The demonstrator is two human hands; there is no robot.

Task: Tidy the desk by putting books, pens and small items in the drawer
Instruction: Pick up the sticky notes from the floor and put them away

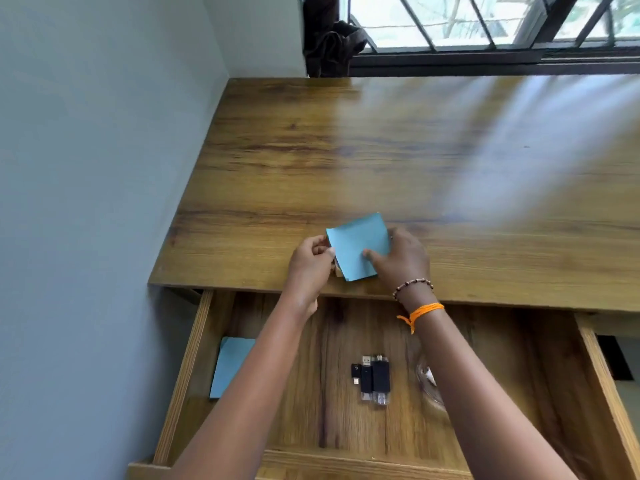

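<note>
A small blue notepad (356, 242) lies near the front edge of the wooden desk (346, 150). My left hand (310, 263) pinches its left edge, and my right hand (401, 258) grips its right side with the thumb on top. Under the desk edge the wooden drawer (194, 368) stands pulled out. Inside it lie another blue pad (230, 367) at the left, two or three black USB sticks (372, 379) in the middle, and a clear object (427, 384) half hidden by my right forearm.
A grey wall runs along the left of the desk. A barred window (485, 26) and a dark bunched curtain (329, 39) stand behind the desk. The drawer's front rim (346, 462) is close to me.
</note>
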